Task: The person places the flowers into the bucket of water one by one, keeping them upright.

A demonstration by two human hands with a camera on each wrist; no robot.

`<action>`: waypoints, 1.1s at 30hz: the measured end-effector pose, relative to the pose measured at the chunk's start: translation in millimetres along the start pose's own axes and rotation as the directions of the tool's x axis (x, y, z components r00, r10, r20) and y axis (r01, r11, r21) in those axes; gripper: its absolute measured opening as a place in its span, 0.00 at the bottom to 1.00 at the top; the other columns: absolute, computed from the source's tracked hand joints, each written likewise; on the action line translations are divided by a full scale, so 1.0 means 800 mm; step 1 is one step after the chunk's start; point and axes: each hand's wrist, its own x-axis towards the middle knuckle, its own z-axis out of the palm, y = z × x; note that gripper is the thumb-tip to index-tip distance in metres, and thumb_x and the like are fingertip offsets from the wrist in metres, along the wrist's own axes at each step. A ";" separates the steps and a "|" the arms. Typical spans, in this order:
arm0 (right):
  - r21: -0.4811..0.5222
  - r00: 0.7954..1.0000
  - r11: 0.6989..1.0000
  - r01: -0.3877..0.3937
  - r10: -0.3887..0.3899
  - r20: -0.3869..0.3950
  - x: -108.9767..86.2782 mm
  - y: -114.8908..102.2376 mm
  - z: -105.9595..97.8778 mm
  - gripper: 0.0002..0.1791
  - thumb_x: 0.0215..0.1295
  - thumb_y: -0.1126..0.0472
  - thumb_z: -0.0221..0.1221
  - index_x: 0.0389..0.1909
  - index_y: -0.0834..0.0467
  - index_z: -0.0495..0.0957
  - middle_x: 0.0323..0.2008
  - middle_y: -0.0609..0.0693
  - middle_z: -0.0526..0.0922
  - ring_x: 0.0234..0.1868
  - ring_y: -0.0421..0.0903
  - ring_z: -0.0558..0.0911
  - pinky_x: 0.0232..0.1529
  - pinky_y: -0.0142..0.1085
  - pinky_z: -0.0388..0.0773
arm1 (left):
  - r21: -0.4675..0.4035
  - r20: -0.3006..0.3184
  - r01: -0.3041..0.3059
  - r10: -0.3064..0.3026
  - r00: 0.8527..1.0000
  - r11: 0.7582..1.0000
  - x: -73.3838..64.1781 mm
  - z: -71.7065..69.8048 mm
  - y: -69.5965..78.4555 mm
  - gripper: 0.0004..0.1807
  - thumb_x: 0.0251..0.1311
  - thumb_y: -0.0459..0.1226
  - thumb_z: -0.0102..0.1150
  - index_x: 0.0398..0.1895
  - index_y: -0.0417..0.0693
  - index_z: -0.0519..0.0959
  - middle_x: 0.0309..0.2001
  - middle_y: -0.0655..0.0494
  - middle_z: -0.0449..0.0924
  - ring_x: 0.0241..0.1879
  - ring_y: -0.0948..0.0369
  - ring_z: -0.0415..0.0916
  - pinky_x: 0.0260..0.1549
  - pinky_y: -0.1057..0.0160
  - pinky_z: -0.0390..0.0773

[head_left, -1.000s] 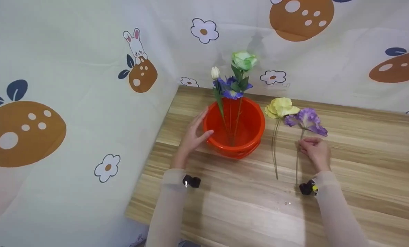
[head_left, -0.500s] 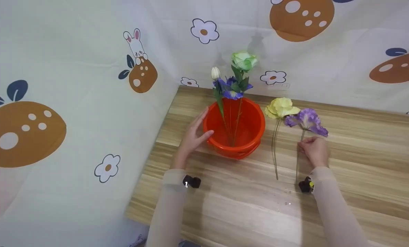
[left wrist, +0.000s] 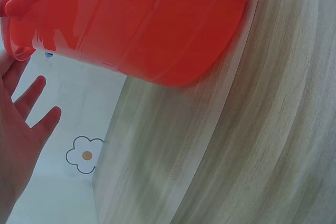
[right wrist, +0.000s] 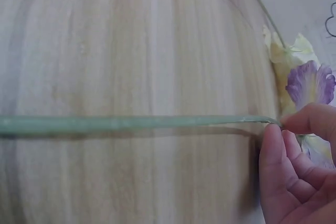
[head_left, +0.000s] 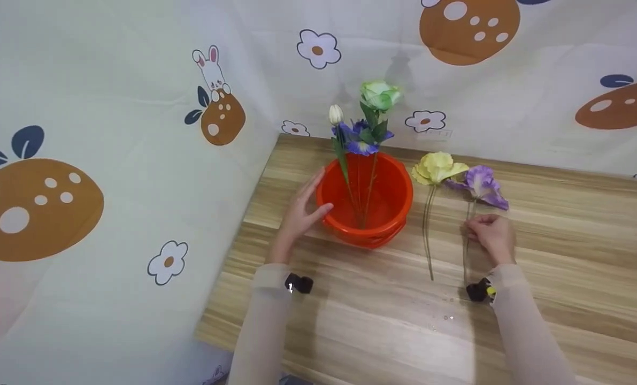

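A red bucket [head_left: 369,235] stands on the table, holding a white tulip [head_left: 336,114], a blue iris [head_left: 362,147] and a pale green rose [head_left: 381,95], stems leaning inside. My left hand [head_left: 298,213] rests against the bucket's left rim, fingers spread; in the left wrist view its fingers [left wrist: 31,98] look extended beside the red wall. Between thumb and fingertips my right hand [head_left: 493,235] pinches the stem of a purple flower [head_left: 481,187]. The right wrist view shows that green stem [right wrist: 157,123] running from the fingertips across the wood. Left of it lies a yellow flower [head_left: 437,169].
A wood-grain table [head_left: 382,299] spans the lower view, its left edge along a patterned cloth wall [head_left: 136,176]. Another stretch of cloth rises behind the bucket. Small droplet-like spots [head_left: 446,317] show near the table's front.
The purple flower has turned slightly in my right hand, its petals tilting and its stem end shifting a little. My left hand and the bucket have stayed in place.
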 end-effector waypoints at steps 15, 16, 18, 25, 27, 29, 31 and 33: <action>0.472 0.999 0.880 0.050 -0.035 -0.041 -0.022 -0.052 -0.016 0.14 0.57 0.74 0.60 0.44 0.67 0.71 0.22 0.42 0.84 0.26 0.37 0.85 0.31 0.28 0.81 | -0.023 -0.003 -0.031 0.031 1.000 0.999 0.001 0.002 -0.006 0.39 0.58 0.44 0.61 0.72 0.57 0.56 0.72 0.63 0.54 0.72 0.60 0.51 0.70 0.53 0.51; 0.494 0.998 0.868 0.058 -0.041 -0.044 -0.024 -0.056 -0.017 0.14 0.56 0.74 0.61 0.43 0.66 0.72 0.23 0.43 0.84 0.26 0.37 0.85 0.32 0.29 0.81 | -0.026 -0.005 -0.032 0.032 0.999 0.999 0.001 0.002 -0.006 0.39 0.58 0.44 0.61 0.72 0.56 0.57 0.72 0.62 0.54 0.72 0.59 0.51 0.70 0.53 0.52; 0.536 0.997 0.841 0.075 -0.056 -0.052 -0.027 -0.064 -0.017 0.13 0.56 0.74 0.61 0.42 0.65 0.74 0.23 0.44 0.85 0.26 0.38 0.85 0.32 0.29 0.81 | -0.040 -0.012 -0.038 0.038 0.999 0.998 0.001 0.002 -0.005 0.40 0.57 0.42 0.63 0.72 0.52 0.58 0.72 0.58 0.55 0.71 0.56 0.52 0.69 0.50 0.52; 0.667 0.990 0.732 0.140 -0.119 -0.077 -0.042 -0.100 -0.019 0.12 0.54 0.77 0.61 0.38 0.62 0.78 0.25 0.50 0.85 0.28 0.42 0.86 0.34 0.31 0.82 | -0.045 -0.016 -0.042 0.042 0.999 0.998 0.001 0.003 -0.006 0.40 0.56 0.41 0.64 0.71 0.49 0.58 0.72 0.53 0.56 0.71 0.53 0.52 0.69 0.49 0.52; 0.684 0.987 0.713 0.155 -0.138 -0.080 -0.047 -0.112 -0.019 0.12 0.54 0.76 0.62 0.39 0.63 0.77 0.27 0.51 0.85 0.29 0.42 0.86 0.35 0.31 0.82 | -0.034 -0.011 -0.038 0.037 0.999 0.999 0.000 0.003 -0.006 0.39 0.57 0.42 0.63 0.72 0.52 0.58 0.72 0.57 0.55 0.71 0.56 0.52 0.69 0.50 0.53; 0.700 0.984 0.693 0.173 -0.157 -0.089 -0.051 -0.125 -0.019 0.13 0.54 0.77 0.62 0.41 0.65 0.77 0.27 0.51 0.85 0.28 0.42 0.85 0.34 0.31 0.82 | -0.021 -0.008 -0.034 0.034 0.999 0.999 0.000 0.002 -0.007 0.39 0.58 0.45 0.61 0.72 0.55 0.57 0.72 0.62 0.55 0.72 0.60 0.51 0.69 0.52 0.53; 0.709 0.980 0.679 0.192 -0.170 -0.102 -0.054 -0.136 -0.017 0.13 0.53 0.77 0.62 0.40 0.65 0.77 0.27 0.51 0.85 0.27 0.42 0.85 0.34 0.32 0.82 | -0.017 -0.007 -0.030 0.030 1.000 0.999 0.000 0.002 -0.007 0.39 0.59 0.49 0.59 0.72 0.57 0.57 0.72 0.65 0.54 0.72 0.63 0.51 0.69 0.53 0.53; 0.711 0.975 0.669 0.217 -0.187 -0.122 -0.055 -0.147 -0.014 0.12 0.53 0.76 0.62 0.39 0.65 0.77 0.26 0.51 0.85 0.27 0.42 0.85 0.33 0.32 0.82 | -0.017 -0.007 -0.024 0.024 1.000 1.000 -0.001 0.000 0.000 0.39 0.59 0.51 0.58 0.72 0.56 0.57 0.72 0.64 0.54 0.71 0.62 0.51 0.69 0.52 0.53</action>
